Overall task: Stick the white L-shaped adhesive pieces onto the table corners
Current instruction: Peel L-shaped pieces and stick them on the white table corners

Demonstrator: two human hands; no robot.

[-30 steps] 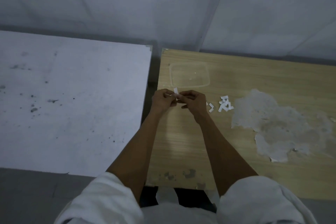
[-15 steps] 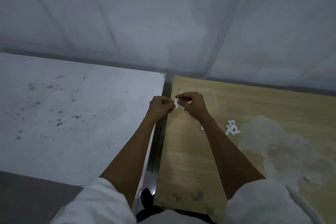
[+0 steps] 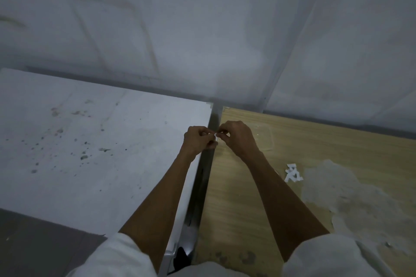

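Observation:
My left hand (image 3: pixel 198 140) and my right hand (image 3: pixel 237 138) meet above the gap between two tables, fingertips pinched together on one small white adhesive piece (image 3: pixel 216 135). Most of that piece is hidden by my fingers. A small heap of more white L-shaped pieces (image 3: pixel 292 173) lies on the wooden table (image 3: pixel 243 209) to the right of my right forearm. The far left corner of the wooden table (image 3: pixel 225 109) and the far right corner of the white table (image 3: pixel 209 104) lie just beyond my hands.
The stained white table (image 3: pixel 90 153) fills the left side, with a dark gap (image 3: pixel 200 186) between it and the wooden one. A large peeled patch (image 3: pixel 351 204) marks the wooden top at right. Grey walls stand close behind both tables.
My hands moved away from me with the piece, from over the wooden table to above the gap near the far corners. The view tilted up and left.

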